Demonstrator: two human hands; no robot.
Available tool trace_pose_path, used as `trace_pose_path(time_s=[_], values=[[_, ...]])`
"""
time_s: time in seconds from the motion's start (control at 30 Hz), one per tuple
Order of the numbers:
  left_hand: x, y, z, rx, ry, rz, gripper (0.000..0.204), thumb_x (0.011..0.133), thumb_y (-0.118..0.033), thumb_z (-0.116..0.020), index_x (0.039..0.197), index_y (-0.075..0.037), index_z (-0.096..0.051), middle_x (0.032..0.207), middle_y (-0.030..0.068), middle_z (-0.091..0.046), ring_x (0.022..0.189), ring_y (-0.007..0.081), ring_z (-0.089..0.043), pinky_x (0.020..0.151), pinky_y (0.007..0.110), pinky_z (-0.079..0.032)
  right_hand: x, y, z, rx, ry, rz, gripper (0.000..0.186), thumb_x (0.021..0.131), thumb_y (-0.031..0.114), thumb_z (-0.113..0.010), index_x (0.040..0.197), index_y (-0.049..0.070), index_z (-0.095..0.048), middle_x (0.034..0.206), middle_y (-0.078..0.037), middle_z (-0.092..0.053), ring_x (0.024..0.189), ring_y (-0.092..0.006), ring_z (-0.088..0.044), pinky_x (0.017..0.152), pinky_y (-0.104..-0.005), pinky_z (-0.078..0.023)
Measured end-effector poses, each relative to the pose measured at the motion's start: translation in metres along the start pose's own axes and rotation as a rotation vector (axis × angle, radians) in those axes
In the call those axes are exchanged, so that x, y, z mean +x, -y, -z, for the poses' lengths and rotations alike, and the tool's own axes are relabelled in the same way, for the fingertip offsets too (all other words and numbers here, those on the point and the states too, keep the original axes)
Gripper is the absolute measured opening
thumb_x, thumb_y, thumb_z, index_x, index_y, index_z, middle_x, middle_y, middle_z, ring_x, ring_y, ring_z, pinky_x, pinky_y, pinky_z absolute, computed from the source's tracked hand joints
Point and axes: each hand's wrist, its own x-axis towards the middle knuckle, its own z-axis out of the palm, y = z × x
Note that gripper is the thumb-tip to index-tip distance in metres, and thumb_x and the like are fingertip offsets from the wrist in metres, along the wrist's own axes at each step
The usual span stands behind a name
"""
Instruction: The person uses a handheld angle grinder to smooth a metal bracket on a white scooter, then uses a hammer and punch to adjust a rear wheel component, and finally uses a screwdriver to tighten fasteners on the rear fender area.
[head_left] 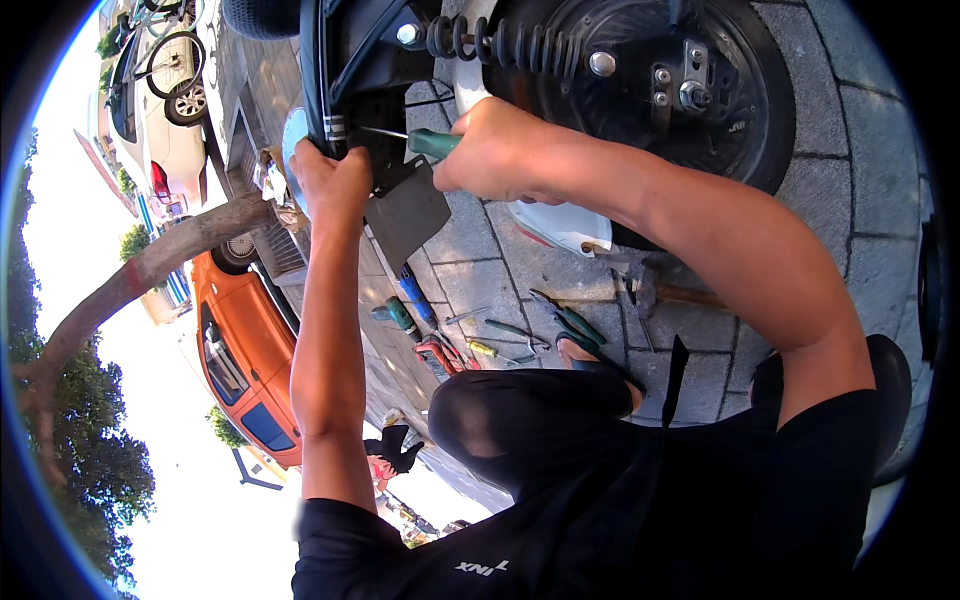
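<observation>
My right hand [490, 155] is closed around the green handle of a screwdriver [432, 143]. Its thin shaft points left, with the tip close to the dark frame of a scooter-like vehicle. My left hand [335, 185] is closed at the end of a dark curved tube [316, 70] with pale bands on it; part of its grip is hidden. Between and below the hands hangs a flat dark-grey flap [410, 215]. To the right are a coil-spring shock absorber [505, 48] and a black wheel [745, 110] with bolts at its hub.
Hand tools lie on the grey paving [460, 245] by my knee: pliers [570, 320], a yellow-handled screwdriver [484, 349], red-handled pliers [436, 350] and a wooden-handled hammer [680, 294]. A white curved panel [570, 228] sits below the wheel. A tree trunk [160, 255] and an orange car [240, 350] are at left.
</observation>
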Motion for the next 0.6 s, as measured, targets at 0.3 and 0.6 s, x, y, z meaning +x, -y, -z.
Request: trace_pose_path(time_s=[0.3, 0.6], values=[[0.000, -0.007, 0.005, -0.015, 0.081, 0.043, 0.038, 0.079, -0.015, -0.075, 0.108, 0.004, -0.058, 0.101, 0.0142, -0.056, 0.087, 0.0281, -0.056, 0.077, 0.040, -0.047, 0.001, -0.001, -0.003, -0.217, -0.048, 0.036, 0.029, 0.083, 0.021, -0.077, 0.097, -0.005, -0.074, 0.079, -0.014, -0.071, 0.071, -0.0233, -0.069, 0.071, -0.0377, -0.056], [-0.004, -0.016, 0.008, 0.032, 0.115, 0.072, 0.052, 0.082, -0.021, -0.075, 0.121, 0.008, -0.057, 0.122, 0.0274, -0.056, 0.112, 0.0455, -0.059, 0.100, 0.049, -0.047, 0.002, -0.007, -0.009, -0.407, -0.165, 0.128, 0.032, 0.082, 0.023, -0.076, 0.098, -0.005, -0.076, 0.085, -0.021, -0.075, 0.077, -0.0303, -0.075, 0.075, -0.0403, -0.059]])
